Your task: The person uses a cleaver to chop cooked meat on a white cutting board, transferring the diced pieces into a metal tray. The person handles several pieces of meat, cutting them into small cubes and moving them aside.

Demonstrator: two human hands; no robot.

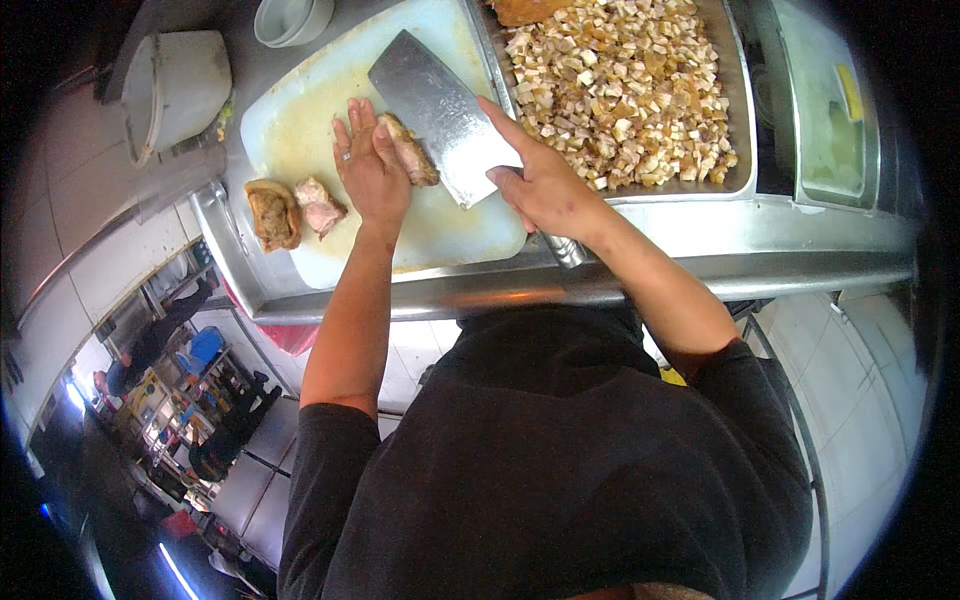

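My right hand (544,180) grips a metal cleaver (442,112) by its handle, with the index finger stretched along the blade. The broad blade lies tilted over the cutting board (450,240), close to the right side of a browned piece of cooked meat (411,154). My left hand (371,169) is laid on the left side of that piece, palm down, fingers pointing away from me, thumb against the meat. Left of that hand are a pale pink chunk of meat (321,208) and a larger browned chunk (272,215) at the board's left edge.
A metal tray (679,192) of diced meat (615,97) stands right of the board. Farther right is a container (832,142) with a yellow item inside. White tubs (180,90) (292,19) stand at the upper left. The steel counter's raised edge (450,300) runs before me. People are in the background.
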